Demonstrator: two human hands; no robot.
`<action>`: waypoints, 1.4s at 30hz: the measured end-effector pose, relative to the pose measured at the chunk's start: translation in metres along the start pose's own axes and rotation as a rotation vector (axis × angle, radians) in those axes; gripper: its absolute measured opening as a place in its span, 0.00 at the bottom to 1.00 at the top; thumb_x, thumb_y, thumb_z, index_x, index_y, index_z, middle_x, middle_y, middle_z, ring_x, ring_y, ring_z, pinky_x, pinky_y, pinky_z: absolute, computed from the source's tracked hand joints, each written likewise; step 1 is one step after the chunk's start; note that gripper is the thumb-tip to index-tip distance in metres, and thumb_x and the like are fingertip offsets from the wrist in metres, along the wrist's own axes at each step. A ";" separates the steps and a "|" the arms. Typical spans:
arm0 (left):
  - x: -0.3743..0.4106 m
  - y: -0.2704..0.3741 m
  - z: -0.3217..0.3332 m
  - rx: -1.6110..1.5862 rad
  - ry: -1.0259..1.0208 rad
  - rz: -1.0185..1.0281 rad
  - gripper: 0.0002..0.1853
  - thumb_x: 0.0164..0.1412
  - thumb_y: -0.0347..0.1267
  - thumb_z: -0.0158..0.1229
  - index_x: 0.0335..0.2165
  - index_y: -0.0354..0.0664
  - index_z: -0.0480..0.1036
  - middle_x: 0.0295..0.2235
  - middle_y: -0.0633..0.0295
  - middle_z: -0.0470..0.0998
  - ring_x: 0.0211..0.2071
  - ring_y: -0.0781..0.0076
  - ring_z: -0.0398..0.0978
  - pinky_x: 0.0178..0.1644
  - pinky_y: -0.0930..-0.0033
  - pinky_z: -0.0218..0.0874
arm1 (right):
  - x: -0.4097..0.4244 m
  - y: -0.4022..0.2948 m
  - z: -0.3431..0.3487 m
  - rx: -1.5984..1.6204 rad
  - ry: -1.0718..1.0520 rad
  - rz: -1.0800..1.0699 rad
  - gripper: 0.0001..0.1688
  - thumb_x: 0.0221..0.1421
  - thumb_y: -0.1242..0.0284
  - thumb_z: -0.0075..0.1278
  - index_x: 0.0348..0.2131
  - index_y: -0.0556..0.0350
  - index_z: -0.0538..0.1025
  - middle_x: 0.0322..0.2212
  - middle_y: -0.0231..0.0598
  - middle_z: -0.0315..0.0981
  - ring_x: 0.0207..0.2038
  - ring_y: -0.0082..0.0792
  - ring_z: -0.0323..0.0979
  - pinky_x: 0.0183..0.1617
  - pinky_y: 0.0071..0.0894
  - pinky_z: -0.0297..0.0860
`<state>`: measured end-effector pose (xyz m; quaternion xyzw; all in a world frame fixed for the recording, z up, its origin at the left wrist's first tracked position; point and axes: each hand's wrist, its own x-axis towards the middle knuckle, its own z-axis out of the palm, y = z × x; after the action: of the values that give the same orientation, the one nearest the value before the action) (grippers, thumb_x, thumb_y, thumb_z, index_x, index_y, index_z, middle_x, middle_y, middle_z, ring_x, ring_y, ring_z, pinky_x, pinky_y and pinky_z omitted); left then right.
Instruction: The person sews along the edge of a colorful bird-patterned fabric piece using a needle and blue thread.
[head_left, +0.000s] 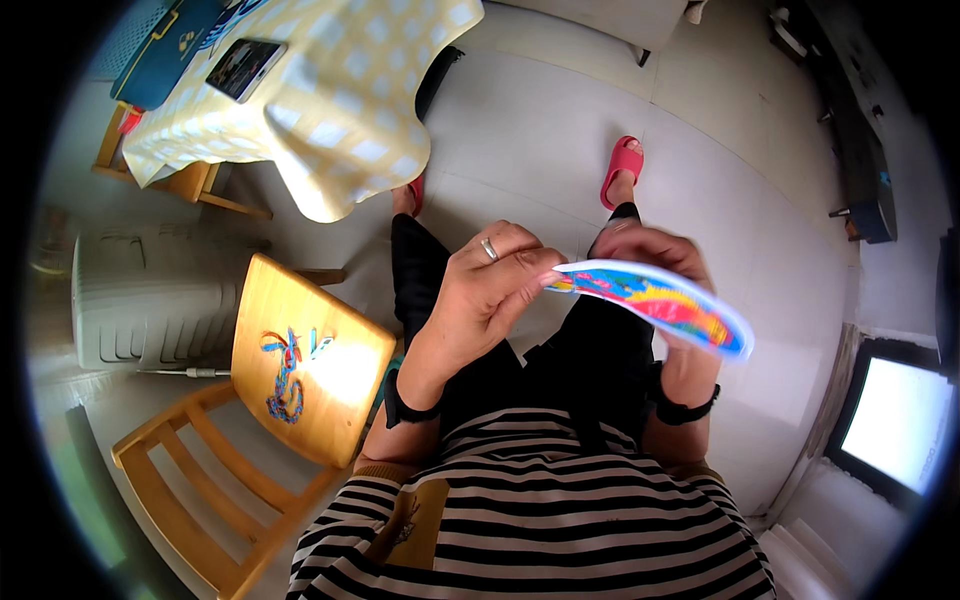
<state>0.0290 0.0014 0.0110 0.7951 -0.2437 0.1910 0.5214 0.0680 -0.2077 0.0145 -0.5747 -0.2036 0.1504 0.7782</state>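
My left hand (499, 289), with a ring on one finger, pinches the near end of a flat, curved, colourful printed piece (660, 304) with a white rim. Blue, red and yellow show on its face, and its far end points to the right. My right hand (664, 255) is blurred and lies behind the piece, which partly hides its fingers; whether it grips the piece cannot be told. To the left, a braided cord (285, 390) in blue and red lies on the seat of a wooden chair (259, 322), beside a small light-blue and white item (322, 345).
At the upper left, a table with a checked cloth (337, 97) holds a smartphone (245, 69) and a dark teal case (161, 64). A grey plastic stool (150, 300) is by the wooden chair. A dark low cabinet (862, 150) stands at the right.
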 end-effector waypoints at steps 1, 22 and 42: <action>0.001 -0.001 0.000 0.053 -0.033 0.034 0.08 0.47 0.22 0.60 0.30 0.35 0.74 0.26 0.58 0.71 0.27 0.62 0.69 0.30 0.69 0.61 | 0.001 -0.004 0.010 -0.046 -0.077 0.080 0.06 0.52 0.81 0.51 0.33 0.66 0.74 0.28 0.31 0.71 0.33 0.19 0.68 0.39 0.16 0.63; -0.008 -0.003 0.007 -0.214 -0.105 -0.199 0.04 0.57 0.24 0.54 0.30 0.32 0.71 0.27 0.59 0.71 0.26 0.71 0.69 0.29 0.75 0.59 | 0.016 0.028 0.017 1.069 -0.054 0.195 0.10 0.61 0.66 0.43 0.35 0.54 0.66 0.28 0.33 0.67 0.27 0.23 0.68 0.33 0.20 0.68; -0.012 -0.018 -0.045 -0.924 0.598 -0.321 0.07 0.62 0.32 0.49 0.31 0.38 0.66 0.21 0.67 0.64 0.19 0.81 0.54 0.22 0.78 0.47 | 0.005 0.009 -0.048 0.525 0.301 0.128 0.04 0.61 0.72 0.42 0.34 0.53 0.69 0.16 0.25 0.53 0.16 0.15 0.49 0.15 0.11 0.47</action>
<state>0.0282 0.0511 0.0080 0.4230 -0.0200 0.1995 0.8837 0.0964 -0.2429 -0.0060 -0.3813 -0.0038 0.1598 0.9105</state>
